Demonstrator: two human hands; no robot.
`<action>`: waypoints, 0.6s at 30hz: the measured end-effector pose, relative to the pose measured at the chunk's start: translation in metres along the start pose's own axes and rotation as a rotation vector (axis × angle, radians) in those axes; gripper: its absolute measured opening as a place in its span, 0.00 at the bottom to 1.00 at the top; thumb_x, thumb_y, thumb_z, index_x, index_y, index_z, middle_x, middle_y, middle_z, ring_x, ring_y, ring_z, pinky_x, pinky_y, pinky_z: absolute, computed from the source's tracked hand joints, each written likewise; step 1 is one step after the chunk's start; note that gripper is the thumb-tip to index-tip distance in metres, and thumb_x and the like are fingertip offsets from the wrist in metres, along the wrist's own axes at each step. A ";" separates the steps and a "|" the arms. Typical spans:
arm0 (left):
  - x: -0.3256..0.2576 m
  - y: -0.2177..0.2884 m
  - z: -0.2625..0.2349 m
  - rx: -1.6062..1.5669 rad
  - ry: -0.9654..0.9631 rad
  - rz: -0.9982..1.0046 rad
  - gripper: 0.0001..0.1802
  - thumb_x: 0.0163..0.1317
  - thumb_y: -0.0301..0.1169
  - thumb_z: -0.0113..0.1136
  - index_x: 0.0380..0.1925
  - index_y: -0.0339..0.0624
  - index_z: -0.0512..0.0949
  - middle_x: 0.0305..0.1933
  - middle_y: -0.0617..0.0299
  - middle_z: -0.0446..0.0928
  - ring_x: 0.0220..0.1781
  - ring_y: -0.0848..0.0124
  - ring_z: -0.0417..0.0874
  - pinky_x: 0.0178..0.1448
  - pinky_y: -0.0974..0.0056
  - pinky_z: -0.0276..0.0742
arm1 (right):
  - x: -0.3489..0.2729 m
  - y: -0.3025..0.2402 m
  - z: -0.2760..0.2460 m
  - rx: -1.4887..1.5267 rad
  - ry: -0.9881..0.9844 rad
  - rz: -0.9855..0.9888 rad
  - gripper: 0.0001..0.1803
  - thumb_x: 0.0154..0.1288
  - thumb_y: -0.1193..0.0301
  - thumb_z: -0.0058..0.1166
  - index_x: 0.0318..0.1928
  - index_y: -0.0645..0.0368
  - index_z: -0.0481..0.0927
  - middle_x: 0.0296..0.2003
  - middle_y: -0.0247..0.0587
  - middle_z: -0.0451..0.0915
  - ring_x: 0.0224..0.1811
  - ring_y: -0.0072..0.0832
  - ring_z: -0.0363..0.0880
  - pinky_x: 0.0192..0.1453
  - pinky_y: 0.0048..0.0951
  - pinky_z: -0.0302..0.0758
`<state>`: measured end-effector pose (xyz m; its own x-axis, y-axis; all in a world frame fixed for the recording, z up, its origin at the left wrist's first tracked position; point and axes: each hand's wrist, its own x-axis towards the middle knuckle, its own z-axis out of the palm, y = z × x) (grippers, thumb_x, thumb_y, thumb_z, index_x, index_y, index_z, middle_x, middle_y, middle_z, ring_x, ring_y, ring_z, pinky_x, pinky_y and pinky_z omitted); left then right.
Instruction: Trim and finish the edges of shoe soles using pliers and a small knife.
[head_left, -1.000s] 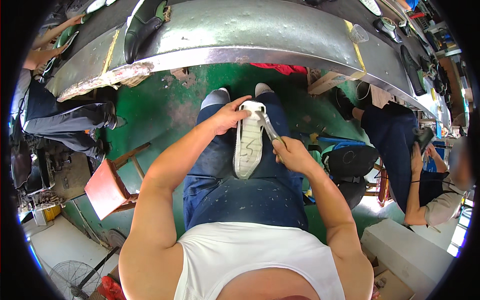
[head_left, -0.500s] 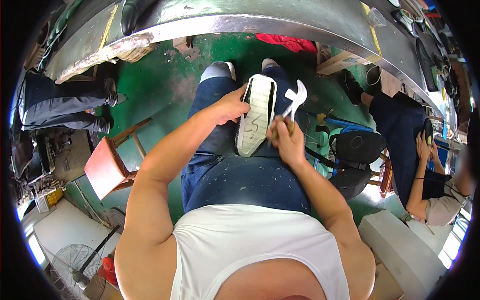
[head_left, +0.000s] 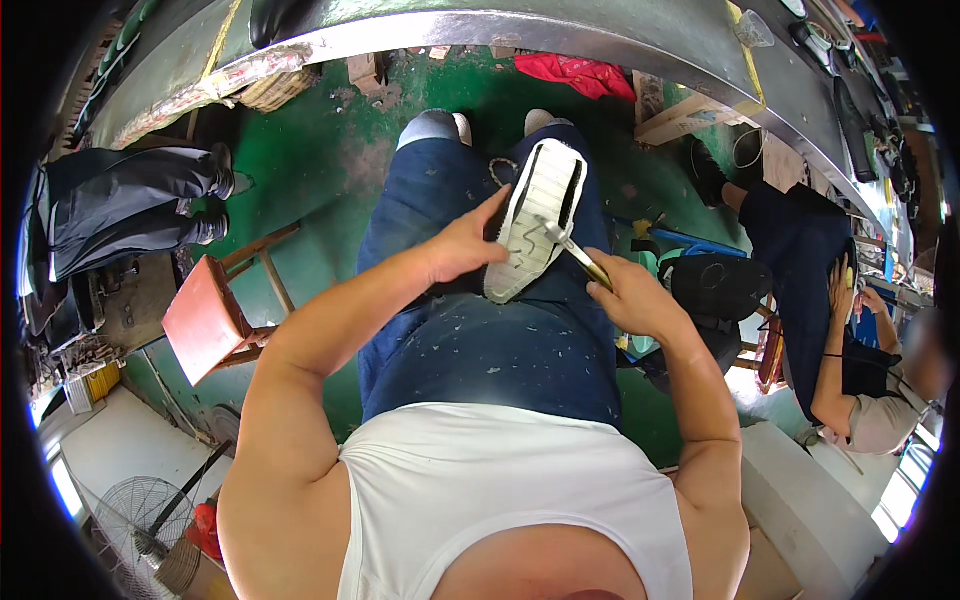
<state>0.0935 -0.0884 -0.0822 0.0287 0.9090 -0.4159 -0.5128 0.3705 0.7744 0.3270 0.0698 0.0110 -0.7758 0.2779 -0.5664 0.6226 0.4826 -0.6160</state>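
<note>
A shoe [head_left: 535,215] rests bottom up on my lap, its pale sole facing me and its dark sides showing along the edges. My left hand [head_left: 468,245] grips it along its left side, fingers hidden underneath. In my right hand [head_left: 637,294] is a hammer [head_left: 580,257], held by its handle. The blurred hammer head is over the middle of the sole, near the dark zigzag marks; whether it touches cannot be told.
A metal-edged workbench [head_left: 480,40] runs across the front. A wooden stool [head_left: 210,320] stands at left, a black bag [head_left: 715,290] at right. Other people sit or stand on both sides. Red cloth [head_left: 575,75] lies under the bench; a fan [head_left: 145,520] stands behind left.
The hammer has swung left and down from beside the shoe to over its sole. The shoe has shifted slightly right and tilted, with my left hand still on it.
</note>
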 end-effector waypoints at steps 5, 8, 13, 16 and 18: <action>-0.008 -0.024 0.006 0.188 0.110 0.027 0.55 0.58 0.17 0.59 0.78 0.35 0.35 0.79 0.49 0.55 0.79 0.64 0.58 0.79 0.63 0.52 | 0.005 -0.003 -0.004 -0.411 0.206 -0.385 0.28 0.64 0.74 0.55 0.63 0.72 0.69 0.53 0.58 0.76 0.53 0.53 0.79 0.59 0.44 0.76; -0.008 -0.029 0.004 0.307 0.104 0.034 0.55 0.59 0.17 0.59 0.78 0.35 0.33 0.79 0.47 0.55 0.78 0.64 0.58 0.79 0.64 0.51 | 0.008 -0.023 -0.012 -0.675 0.201 -0.375 0.30 0.59 0.76 0.56 0.62 0.74 0.69 0.49 0.55 0.77 0.50 0.47 0.80 0.53 0.41 0.80; -0.011 -0.024 0.012 0.302 0.135 0.003 0.57 0.57 0.15 0.58 0.78 0.36 0.31 0.79 0.46 0.54 0.79 0.64 0.57 0.79 0.64 0.51 | 0.019 -0.058 -0.026 -0.860 0.059 -0.302 0.21 0.57 0.74 0.57 0.51 0.71 0.77 0.41 0.50 0.81 0.42 0.46 0.82 0.45 0.40 0.81; -0.011 -0.025 0.009 0.431 0.092 0.062 0.53 0.62 0.23 0.56 0.79 0.37 0.32 0.79 0.47 0.54 0.79 0.62 0.58 0.80 0.61 0.51 | 0.035 -0.064 -0.044 -0.732 -0.228 -0.213 0.14 0.61 0.70 0.57 0.44 0.68 0.79 0.37 0.53 0.83 0.41 0.51 0.83 0.45 0.44 0.80; -0.013 -0.008 0.016 -0.391 0.015 0.015 0.49 0.65 0.29 0.49 0.78 0.36 0.32 0.79 0.46 0.55 0.78 0.58 0.61 0.79 0.60 0.55 | 0.040 -0.058 -0.042 -0.611 -0.374 -0.149 0.13 0.64 0.68 0.57 0.42 0.67 0.80 0.35 0.56 0.83 0.41 0.53 0.83 0.46 0.47 0.80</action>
<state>0.1114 -0.1006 -0.0754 0.0081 0.9098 -0.4149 -0.8016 0.2539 0.5413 0.2554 0.0881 0.0470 -0.6932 -0.0764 -0.7167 0.2602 0.9008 -0.3477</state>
